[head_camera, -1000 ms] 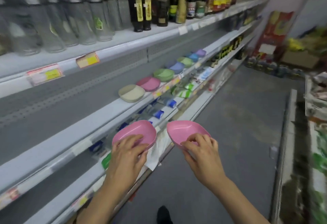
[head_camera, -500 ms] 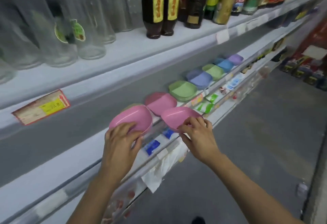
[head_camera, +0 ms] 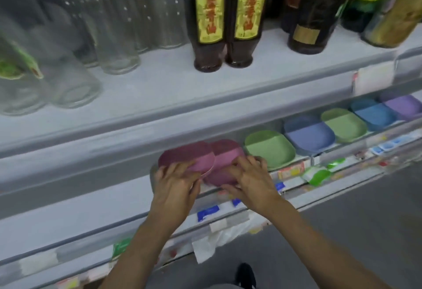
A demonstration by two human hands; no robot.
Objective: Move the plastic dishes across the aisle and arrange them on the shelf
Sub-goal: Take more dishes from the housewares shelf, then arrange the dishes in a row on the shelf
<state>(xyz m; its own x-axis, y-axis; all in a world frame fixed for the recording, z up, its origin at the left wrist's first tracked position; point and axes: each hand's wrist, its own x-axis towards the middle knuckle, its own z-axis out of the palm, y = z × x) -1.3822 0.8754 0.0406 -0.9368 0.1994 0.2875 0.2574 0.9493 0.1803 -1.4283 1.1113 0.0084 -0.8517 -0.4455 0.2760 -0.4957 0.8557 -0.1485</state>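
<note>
I see two pink plastic dishes on the middle shelf, left one tilted and overlapping the right. Green, blue, purple dishes sit in a row further right.

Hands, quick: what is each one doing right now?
Left hand: grips a pink dish at the shelf.
Right hand: fingers curled on the other pink dish, over the pink stack.

Pink dishes matt smooth plastic; clear bottles glass; dark bottles glossy, paper labels
</note>
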